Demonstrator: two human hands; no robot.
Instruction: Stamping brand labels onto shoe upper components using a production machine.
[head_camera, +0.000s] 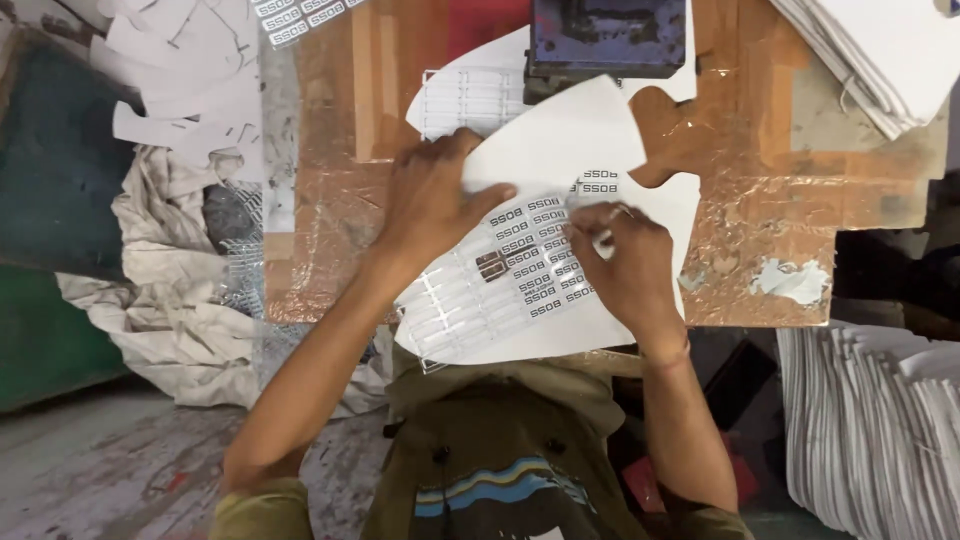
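Observation:
A white die-cut sheet (560, 140) lies on the brown work board (760, 210), with rows of small printed labels (540, 265) and empty punched slots (450, 300) in it. My left hand (435, 195) presses flat on the sheet's upper left part, fingers spread. My right hand (625, 265) is at the labels' right edge, fingers pinched on a small label or the sheet's cut edge; which of the two is unclear. A second punched sheet (470, 95) lies underneath, toward the dark press block (605, 35).
Stacks of white sheets sit at the top right (880, 60) and lower right (870, 420). Punched paper scraps (180, 60) and crumpled cloth (170, 290) lie at the left. A dark green surface (50, 200) borders the far left.

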